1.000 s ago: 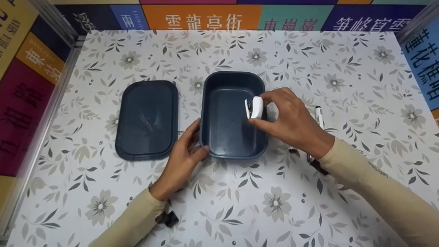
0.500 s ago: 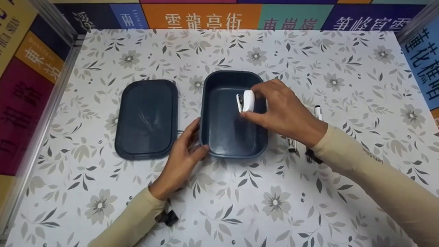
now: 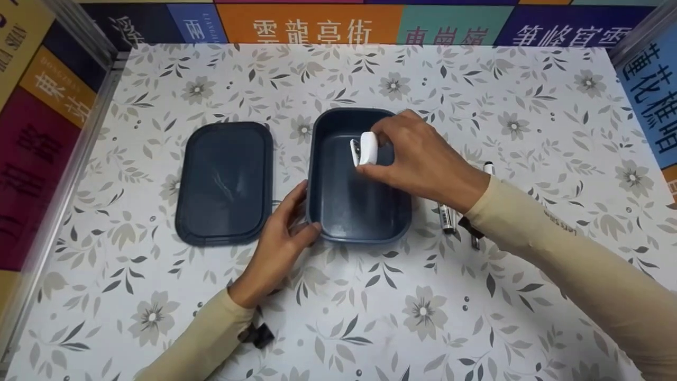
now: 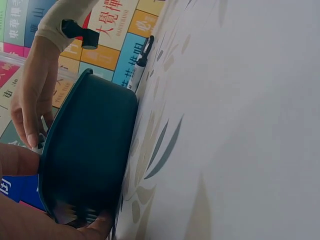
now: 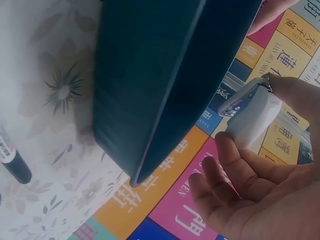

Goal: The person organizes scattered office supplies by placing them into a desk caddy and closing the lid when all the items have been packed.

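Far left: coloured panels (image 3: 58, 90) with lettering, standing beyond the counter (image 3: 106, 233), which wears a floral print. Next, the lid (image 3: 227, 182): dark blue, flat on the counter, apart from the box (image 3: 362, 214), pale scratch-like marks near its middle. Left sleeve (image 3: 198, 338), beige, comes in from the near edge; black device (image 3: 257, 335) at the wrist. Left hand (image 3: 277, 243) at the box's near left corner: fingers extended along the outer wall, thumb touching by the rim, so braced against it rather than closed round it. Box dark blue, upright on the counter, uncovered, inner floor visible. Stapler (image 3: 368, 148): white, tilted, over the box and apart from its floor; its 2 halves spread toward the left. Right hand (image 3: 423, 159) reaches across the box's right wall, gripping the stapler between thumb and fingers; right wrist view has the other fingers loosely bent. Right of the box, on the counter: marker (image 3: 447, 218), white barrel, black end nearest the person. Near it, pen (image 3: 488, 168), black tip showing, the rest largely hidden behind the right sleeve (image 3: 555, 248), beige, small lettering along it.
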Available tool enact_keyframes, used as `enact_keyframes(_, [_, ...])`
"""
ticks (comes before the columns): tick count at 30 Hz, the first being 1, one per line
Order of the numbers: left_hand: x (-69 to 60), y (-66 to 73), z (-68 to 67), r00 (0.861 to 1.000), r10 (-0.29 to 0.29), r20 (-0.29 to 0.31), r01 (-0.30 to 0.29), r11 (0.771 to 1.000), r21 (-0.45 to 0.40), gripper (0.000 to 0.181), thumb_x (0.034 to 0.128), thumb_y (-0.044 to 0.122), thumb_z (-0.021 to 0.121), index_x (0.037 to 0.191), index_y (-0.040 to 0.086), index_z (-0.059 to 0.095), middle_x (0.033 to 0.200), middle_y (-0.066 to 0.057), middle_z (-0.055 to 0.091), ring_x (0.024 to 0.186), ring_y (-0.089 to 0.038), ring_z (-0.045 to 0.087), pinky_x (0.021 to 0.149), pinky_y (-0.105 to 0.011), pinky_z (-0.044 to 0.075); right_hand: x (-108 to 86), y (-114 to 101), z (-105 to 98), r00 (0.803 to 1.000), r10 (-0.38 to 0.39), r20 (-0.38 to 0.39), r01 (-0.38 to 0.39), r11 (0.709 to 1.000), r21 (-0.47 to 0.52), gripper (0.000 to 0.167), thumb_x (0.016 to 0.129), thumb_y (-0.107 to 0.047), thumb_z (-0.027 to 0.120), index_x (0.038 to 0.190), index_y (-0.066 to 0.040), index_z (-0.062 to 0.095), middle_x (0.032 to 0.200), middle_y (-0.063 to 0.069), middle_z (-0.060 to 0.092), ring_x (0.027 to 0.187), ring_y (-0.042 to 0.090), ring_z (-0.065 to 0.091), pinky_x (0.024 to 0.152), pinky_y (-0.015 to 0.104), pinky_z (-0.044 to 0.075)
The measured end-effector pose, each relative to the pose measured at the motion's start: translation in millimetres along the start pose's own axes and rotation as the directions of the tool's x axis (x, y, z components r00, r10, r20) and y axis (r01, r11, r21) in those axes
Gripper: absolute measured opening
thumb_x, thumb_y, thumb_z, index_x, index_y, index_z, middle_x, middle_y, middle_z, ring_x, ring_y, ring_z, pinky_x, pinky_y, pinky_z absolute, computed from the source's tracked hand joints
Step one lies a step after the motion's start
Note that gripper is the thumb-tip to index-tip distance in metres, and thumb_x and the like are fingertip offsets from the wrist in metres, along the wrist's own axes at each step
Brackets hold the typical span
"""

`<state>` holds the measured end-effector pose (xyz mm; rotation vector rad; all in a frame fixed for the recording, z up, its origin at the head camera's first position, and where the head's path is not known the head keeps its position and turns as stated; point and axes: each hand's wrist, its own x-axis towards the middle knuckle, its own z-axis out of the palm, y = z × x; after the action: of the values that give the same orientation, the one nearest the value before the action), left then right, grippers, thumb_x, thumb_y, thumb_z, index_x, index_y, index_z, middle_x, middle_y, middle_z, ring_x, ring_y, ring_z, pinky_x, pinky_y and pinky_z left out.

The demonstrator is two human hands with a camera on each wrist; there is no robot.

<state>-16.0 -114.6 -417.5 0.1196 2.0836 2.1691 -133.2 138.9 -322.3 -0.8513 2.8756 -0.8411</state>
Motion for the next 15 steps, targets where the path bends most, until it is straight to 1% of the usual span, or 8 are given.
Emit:
enact_keyframes(2, [-0.4, -0.2, -0.2, 1.0, 0.005, -0.002, -0.005, 1.0, 0.001, 0.08, 0.0985, -0.006, 0.064, 0.171, -0.003, 0.03, 0.169, -0.023, 0.044, 0.154, -0.038, 0.048, 0.123, -0.035, 0.046, 3.5, -1, 0, 1.0, -0.002, 0.011, 0.002, 1.0, -0.005, 0.052, 0.089, -0.038, 0.092, 0.116, 0.002, 0.072, 0.106, 0.013, 0.073, 0.11, 0.031, 0.06, 0.092, 0.045, 0.055])
enact_keyframes(5, [-0.7, -0.2, -0.3, 1.0, 0.012, -0.004, -0.012, 1.0, 0.001, 0.08, 0.0982, -0.006, 0.064, 0.171, -0.004, 0.03, 0.168, -0.024, 0.044, 0.153, -0.038, 0.048, 0.124, -0.037, 0.045, 8.3, -3, 2, 1.0, -0.01, 0.025, 0.011, 1.0, -0.014, 0.052, 0.089, -0.037, 0.091, 0.117, 0.003, 0.072, 0.107, 0.014, 0.074, 0.109, 0.031, 0.061, 0.093, 0.045, 0.056])
enact_keyframes(8, [-0.2, -0.4, -0.3, 1.0, 0.011, -0.003, -0.011, 1.0, -0.002, 0.08, 0.0982, -0.006, 0.063, 0.171, -0.004, 0.03, 0.169, -0.024, 0.044, 0.154, -0.038, 0.047, 0.126, -0.039, 0.043, 12.4, -5, 3, 0.999, -0.016, 0.038, 0.017, 1.0, -0.018, 0.052, 0.089, -0.037, 0.091, 0.116, 0.003, 0.073, 0.108, 0.014, 0.075, 0.107, 0.031, 0.061, 0.092, 0.045, 0.057])
enact_keyframes(15, [0.1, -0.9, -0.1, 1.0, 0.004, 0.001, -0.004, 1.0, -0.006, 0.08, 0.0983, -0.006, 0.064, 0.171, -0.003, 0.03, 0.168, -0.024, 0.044, 0.154, -0.038, 0.047, 0.126, -0.039, 0.043, 21.4, -11, 7, 0.997, -0.004, 0.078, 0.006, 0.999, -0.033, 0.054, 0.089, -0.039, 0.091, 0.117, 0.004, 0.073, 0.109, 0.014, 0.076, 0.105, 0.031, 0.06, 0.089, 0.044, 0.058])
